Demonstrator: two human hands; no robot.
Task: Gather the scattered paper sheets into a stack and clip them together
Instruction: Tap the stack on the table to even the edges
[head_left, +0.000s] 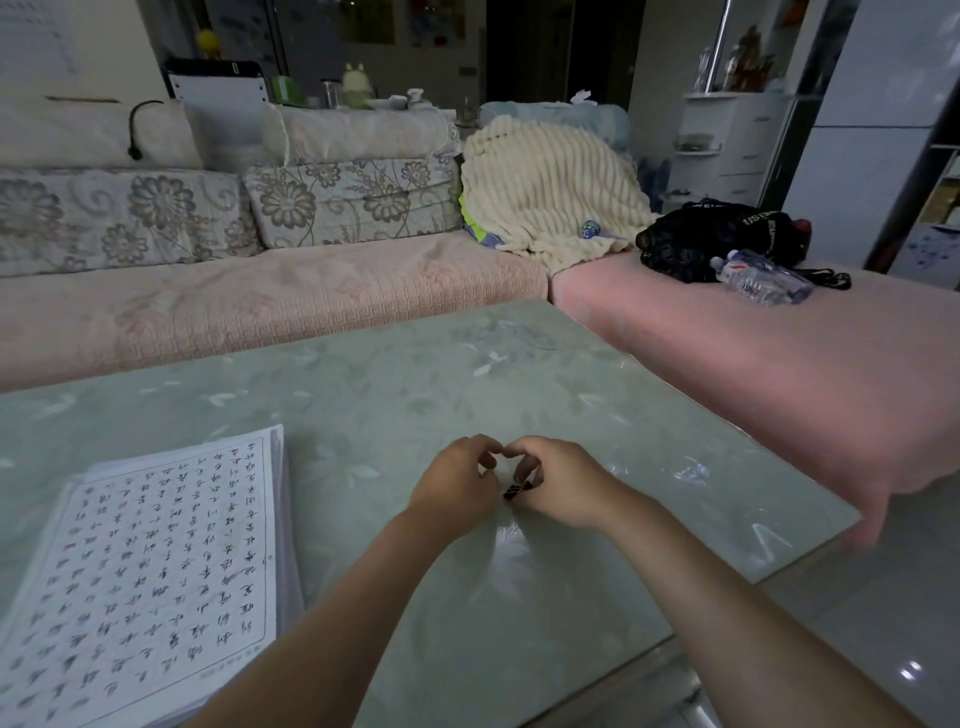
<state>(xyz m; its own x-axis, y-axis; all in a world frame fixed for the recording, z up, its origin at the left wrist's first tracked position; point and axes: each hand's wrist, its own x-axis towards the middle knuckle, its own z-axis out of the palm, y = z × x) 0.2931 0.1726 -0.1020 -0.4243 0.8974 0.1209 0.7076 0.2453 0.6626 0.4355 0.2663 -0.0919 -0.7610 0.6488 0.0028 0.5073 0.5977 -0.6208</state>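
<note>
Black clip (518, 490) sits pinched in the fingers of the right hand (558, 486), low over the green table (415, 374). The left hand (457, 486) curls close beside it; whether it grips the clip too, I cannot tell. The paper sheets (150, 571) lie gathered in a stack well to the left, unclipped, so the clipping seems to remain.

Dim room, low light. Pale green floral desk (467, 364) in foreground. Behind it, a sofa (260, 301) under a pink cover, floral cushions (353, 202) along its back. Cream ribbed blanket (545, 197) heaped at the corner; black bag (717, 234) and plastic bottle (763, 278) on the right section. White shelf unit (727, 140) beyond. Glossy tiled floor (883, 623), lower right.
</note>
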